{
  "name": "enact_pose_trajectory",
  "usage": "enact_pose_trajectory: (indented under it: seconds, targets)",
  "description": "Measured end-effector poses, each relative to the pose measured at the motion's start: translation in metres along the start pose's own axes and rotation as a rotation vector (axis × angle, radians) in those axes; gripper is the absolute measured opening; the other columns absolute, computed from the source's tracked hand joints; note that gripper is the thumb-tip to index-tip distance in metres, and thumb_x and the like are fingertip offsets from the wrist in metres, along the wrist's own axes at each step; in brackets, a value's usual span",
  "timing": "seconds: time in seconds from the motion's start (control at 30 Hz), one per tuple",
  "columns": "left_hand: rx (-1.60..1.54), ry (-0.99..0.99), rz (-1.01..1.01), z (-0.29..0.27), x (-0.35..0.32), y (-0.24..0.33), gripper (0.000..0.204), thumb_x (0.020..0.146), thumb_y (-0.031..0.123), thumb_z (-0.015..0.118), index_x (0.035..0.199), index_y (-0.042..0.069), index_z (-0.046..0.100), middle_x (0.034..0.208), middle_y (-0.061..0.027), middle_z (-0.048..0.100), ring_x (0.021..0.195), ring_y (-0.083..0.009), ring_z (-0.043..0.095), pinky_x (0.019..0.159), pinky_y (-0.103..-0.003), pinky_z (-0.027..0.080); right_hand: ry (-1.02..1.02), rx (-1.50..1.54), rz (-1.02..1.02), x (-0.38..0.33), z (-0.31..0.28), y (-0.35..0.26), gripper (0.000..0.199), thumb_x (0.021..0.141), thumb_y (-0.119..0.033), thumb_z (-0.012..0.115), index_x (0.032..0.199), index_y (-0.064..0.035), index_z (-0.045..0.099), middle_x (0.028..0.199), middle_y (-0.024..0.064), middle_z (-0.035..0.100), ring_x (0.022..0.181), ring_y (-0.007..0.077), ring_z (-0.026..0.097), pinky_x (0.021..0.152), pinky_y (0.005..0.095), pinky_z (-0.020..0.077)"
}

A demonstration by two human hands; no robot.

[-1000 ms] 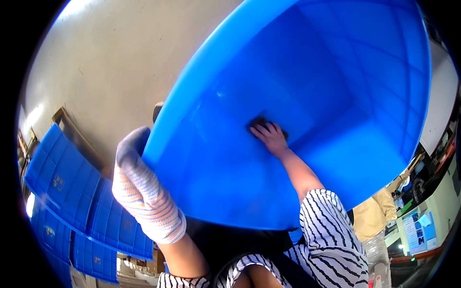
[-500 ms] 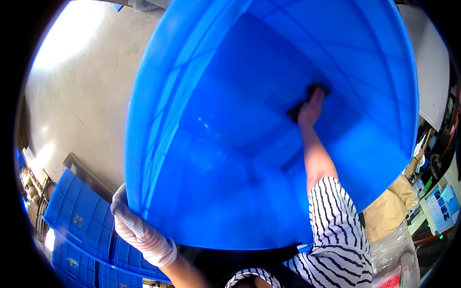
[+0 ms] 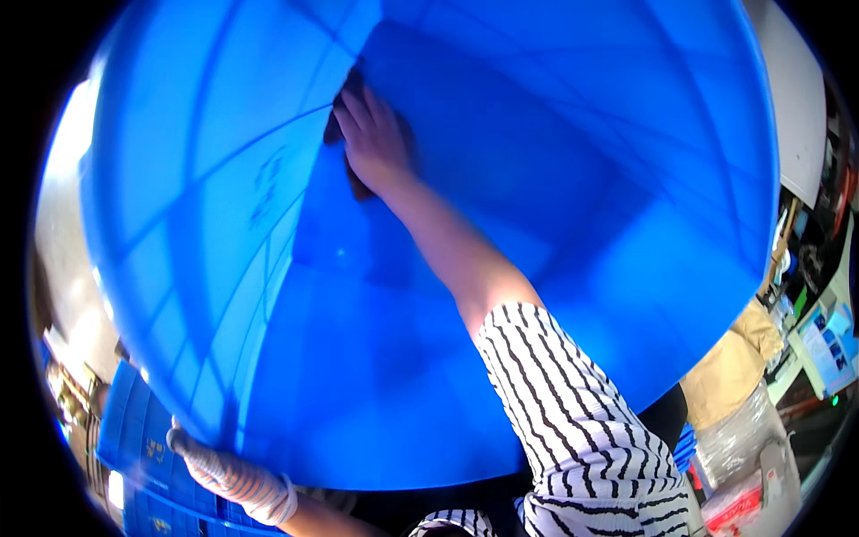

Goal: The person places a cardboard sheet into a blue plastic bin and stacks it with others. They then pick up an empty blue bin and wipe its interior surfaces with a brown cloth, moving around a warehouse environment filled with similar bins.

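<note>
A large blue plastic crate (image 3: 385, 376) fills most of the view, its open mouth toward me. My left hand (image 3: 234, 481), in a striped grey and orange knit glove, grips the crate's near left rim; its fingertips are partly hidden. My bare right hand (image 3: 376, 143) reaches deep inside, along the seam between the floor and the left wall. Under its palm and fingers it presses a dark cloth (image 3: 360, 185), mostly covered by the hand. Faint dark marks show on the inner left wall beside it.
More blue crates (image 3: 148, 438) are stacked at the lower left, beside the pale floor (image 3: 67, 215). At the right are a brown paper-like bundle (image 3: 725, 371), clear plastic wrap (image 3: 741, 436) and a cluttered bench with a blue and white sheet (image 3: 825, 345).
My right hand has swept the cloth from the right side of the crate's floor to the far left seam. The crate has tilted and shifted left, my left hand moving with its rim.
</note>
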State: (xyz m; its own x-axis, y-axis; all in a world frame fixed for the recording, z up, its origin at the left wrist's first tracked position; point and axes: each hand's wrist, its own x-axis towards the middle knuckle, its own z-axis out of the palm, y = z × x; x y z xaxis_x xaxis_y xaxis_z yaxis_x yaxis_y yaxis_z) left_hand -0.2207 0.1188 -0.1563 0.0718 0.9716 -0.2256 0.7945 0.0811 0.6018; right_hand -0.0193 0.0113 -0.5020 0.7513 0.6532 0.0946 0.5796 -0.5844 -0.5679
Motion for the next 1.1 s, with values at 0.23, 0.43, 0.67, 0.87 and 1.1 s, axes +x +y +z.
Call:
enact_pose_trajectory:
  seconds: [0.23, 0.43, 0.67, 0.87, 1.1]
  targets:
    - [0.004, -0.016, -0.031, -0.007, 0.005, -0.001, 0.057, 0.097, 0.042, 0.039, 0.117, -0.01, 0.054, 0.115, -0.0167, 0.058, 0.101, -0.021, 0.054, 0.093, -0.033, 0.042, 0.105, -0.323, -0.002, 0.033, -0.049, 0.089, 0.038, 0.084, -0.014, 0.047, 0.121, -0.0117, 0.055, 0.132, 0.0076, 0.048, 0.118, 0.0299, 0.047, 0.089, 0.0449, 0.0413]
    - [-0.026, 0.003, -0.031, -0.003, 0.001, 0.002, 0.057, 0.097, 0.043, 0.041, 0.118, -0.009, 0.053, 0.115, -0.0166, 0.057, 0.103, -0.0212, 0.053, 0.095, -0.033, 0.041, -0.171, -0.544, 0.205, -0.116, -0.175, 0.202, 0.038, 0.082, -0.009, 0.047, 0.118, -0.0075, 0.054, 0.121, 0.0117, 0.054, 0.109, 0.029, 0.054, 0.087, 0.0441, 0.0452]
    - [-0.016, -0.009, 0.0, 0.006, -0.007, 0.014, 0.061, 0.095, 0.047, 0.041, 0.119, -0.008, 0.053, 0.116, -0.0155, 0.057, 0.103, -0.0214, 0.053, 0.094, -0.033, 0.04, 0.071, -0.652, 0.758, -0.142, -0.172, 0.214, 0.027, 0.08, -0.005, 0.047, 0.106, -0.0011, 0.052, 0.096, 0.0163, 0.057, 0.092, 0.0343, 0.053, 0.083, 0.0453, 0.0399]
    - [0.013, -0.014, 0.027, 0.005, 0.0, 0.004, 0.062, 0.095, 0.049, 0.039, 0.119, -0.006, 0.054, 0.115, -0.0141, 0.058, 0.101, -0.0209, 0.053, 0.093, -0.033, 0.041, 0.202, -0.433, 0.139, -0.014, -0.067, 0.116, 0.037, 0.083, -0.01, 0.046, 0.119, -0.0051, 0.054, 0.125, 0.0145, 0.052, 0.122, 0.0275, 0.045, 0.096, 0.0436, 0.0376]
    - [0.039, 0.007, 0.016, 0.006, -0.003, 0.007, 0.057, 0.098, 0.044, 0.036, 0.117, -0.006, 0.055, 0.111, -0.0136, 0.059, 0.098, -0.0209, 0.054, 0.092, -0.033, 0.041, -0.206, -0.498, 0.191, -0.13, -0.175, 0.226, 0.057, 0.077, -0.008, 0.048, 0.134, -0.013, 0.043, 0.138, 0.0121, 0.042, 0.129, 0.0295, 0.038, 0.101, 0.0458, 0.0354]
